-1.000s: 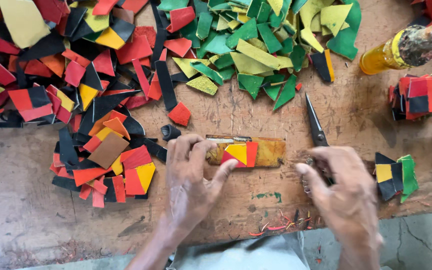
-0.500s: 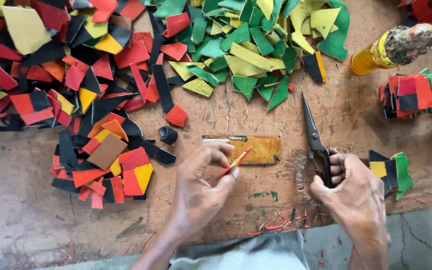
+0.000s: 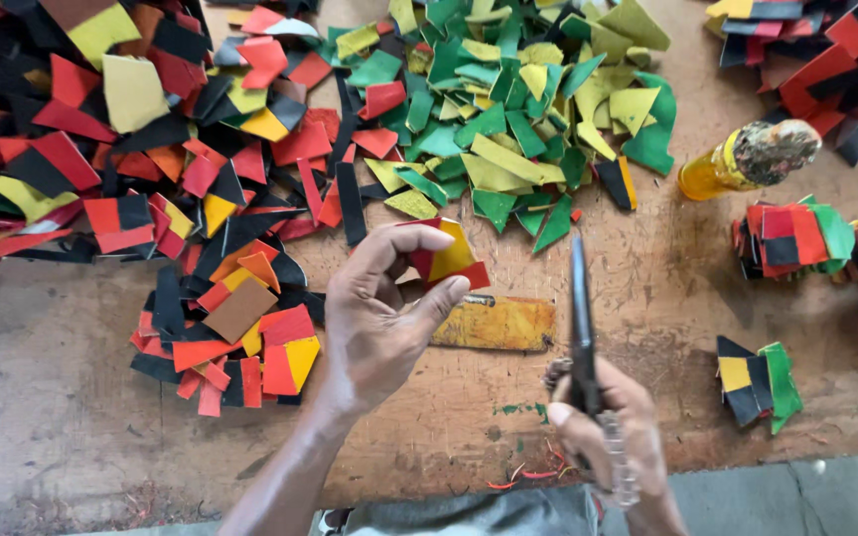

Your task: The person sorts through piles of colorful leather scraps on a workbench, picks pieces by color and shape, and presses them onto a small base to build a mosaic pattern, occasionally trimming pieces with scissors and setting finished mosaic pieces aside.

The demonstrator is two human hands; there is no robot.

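- Head view: our left hand [image 3: 374, 323] pinches a red-and-yellow patch [image 3: 449, 256] between thumb and fingers, lifted off the counter [image 3: 52, 397] and just above the yellow block [image 3: 494, 323] that lies beside the thumb.
- Our right hand [image 3: 603, 432] is closed round the handles of the scissors [image 3: 581, 318], blades together and pointing away from us, a short way right of the patch.
- Risk, as we judge it: the patch is gripped only by its lower edge, so a loose pinch could let it tip or drop among the scraps [image 3: 235, 342] to the left of the left hand, where like-coloured pieces would hide it.
- Risk: the blade tips stand near our left fingertips; bringing the two hands together carelessly could nick a finger or cut the patch askew.
- Risk: the bottle [image 3: 737, 164], beyond and right of the right hand, lies tilted near the stacks [image 3: 796, 238]; a knock from the scissors could spill it on them.
- Surface: a worn, stained wooden counter with paint flecks and thread ends near us; green and yellow scraps [image 3: 518, 109] are heaped beyond the hands.
- Room: only a strip of grey floor [image 3: 796, 496] shows below the counter's edge; we cannot tell more.
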